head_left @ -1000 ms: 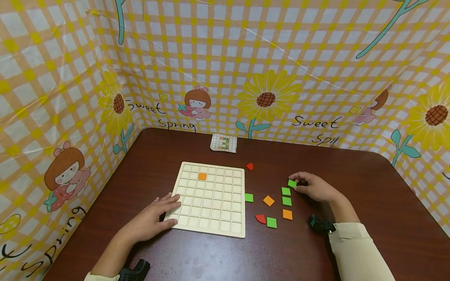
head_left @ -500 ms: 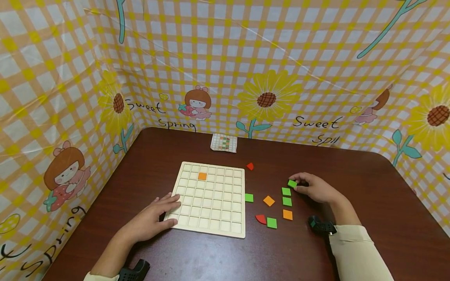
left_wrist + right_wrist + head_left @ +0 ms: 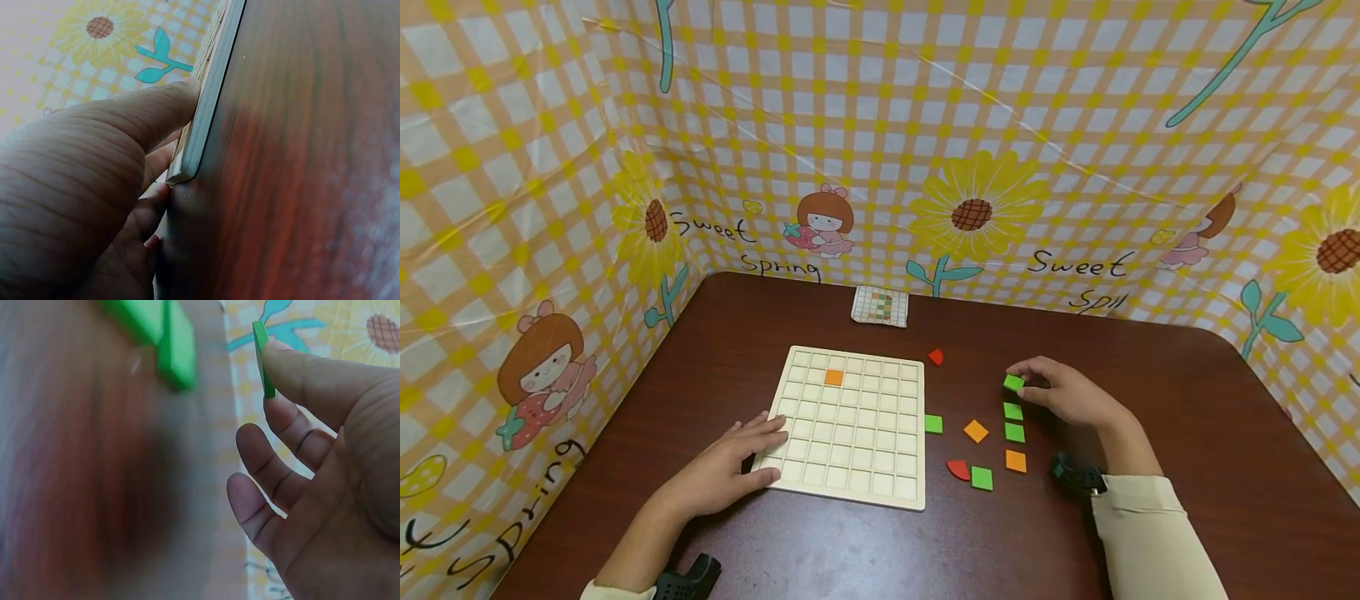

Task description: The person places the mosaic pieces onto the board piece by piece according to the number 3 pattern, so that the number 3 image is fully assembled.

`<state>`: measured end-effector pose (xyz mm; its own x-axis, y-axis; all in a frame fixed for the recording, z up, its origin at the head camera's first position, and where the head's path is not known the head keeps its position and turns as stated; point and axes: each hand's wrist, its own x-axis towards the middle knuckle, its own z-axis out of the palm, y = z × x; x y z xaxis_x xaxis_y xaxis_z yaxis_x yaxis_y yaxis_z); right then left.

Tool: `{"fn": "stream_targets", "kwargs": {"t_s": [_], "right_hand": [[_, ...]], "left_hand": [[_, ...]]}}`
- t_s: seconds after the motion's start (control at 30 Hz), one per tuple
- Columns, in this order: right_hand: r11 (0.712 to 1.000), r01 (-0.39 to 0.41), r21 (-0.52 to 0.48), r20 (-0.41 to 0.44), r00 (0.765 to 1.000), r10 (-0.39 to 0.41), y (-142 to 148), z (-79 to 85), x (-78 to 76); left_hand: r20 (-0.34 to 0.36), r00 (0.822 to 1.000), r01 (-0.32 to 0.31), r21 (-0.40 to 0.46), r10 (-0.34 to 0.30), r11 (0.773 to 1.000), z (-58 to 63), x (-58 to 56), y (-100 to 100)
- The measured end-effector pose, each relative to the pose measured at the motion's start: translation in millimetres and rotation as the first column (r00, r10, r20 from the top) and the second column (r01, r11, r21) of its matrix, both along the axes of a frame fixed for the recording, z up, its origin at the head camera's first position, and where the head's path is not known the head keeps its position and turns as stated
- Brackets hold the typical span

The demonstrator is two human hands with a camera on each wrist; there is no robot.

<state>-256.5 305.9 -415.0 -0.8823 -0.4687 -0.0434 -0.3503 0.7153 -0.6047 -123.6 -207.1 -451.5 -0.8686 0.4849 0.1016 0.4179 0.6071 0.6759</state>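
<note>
Between thumb and fingertips, my right hand (image 3: pixel 1067 396) pinches a green square tile (image 3: pixel 1013 382); the right wrist view shows this held tile (image 3: pixel 264 359) edge-on, raised off the table. Below it in the head view lie two more green tiles (image 3: pixel 1014 432) and an orange tile (image 3: pixel 1016 462). My left hand (image 3: pixel 730 467) rests on the left edge of a pale wooden grid board (image 3: pixel 850 498), fingers extended over the rim. Up close in the left wrist view, the thumb lies along the board's edge (image 3: pixel 209 100). One orange tile (image 3: pixel 833 377) sits in a cell of the board's second row.
Right of the board are a green tile (image 3: pixel 933 424) against its edge, an orange tile (image 3: pixel 976 431), a red quarter-round piece (image 3: pixel 958 470) beside a green tile (image 3: pixel 982 478), and another red piece (image 3: pixel 936 357). A printed grid card (image 3: pixel 880 307) lies near the back wall cloth (image 3: pixel 865 125).
My right hand has lifted the green tile and carried it slightly up and left from the spot where it was pinched. The left hand and the board stay put.
</note>
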Motion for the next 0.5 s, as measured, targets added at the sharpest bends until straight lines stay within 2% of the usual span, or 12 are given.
{"fn": "stream_targets", "kwargs": {"t_s": [0.23, 0.5], "right_hand": [[0.999, -0.024, -0.043, 0.014, 1.0, 0.025, -28, 10.7, -6.0], [0.994, -0.057, -0.089, 0.017, 0.998, 0.059, -65, 13.7, -12.9]], "left_hand": [[0.011, 1.0, -0.002, -0.002, 0.002, 1.0, 0.0, -0.1, 0], [0.02, 1.0, 0.005, -0.015, -0.005, 1.0, 1.8, -0.8, -1]]}}
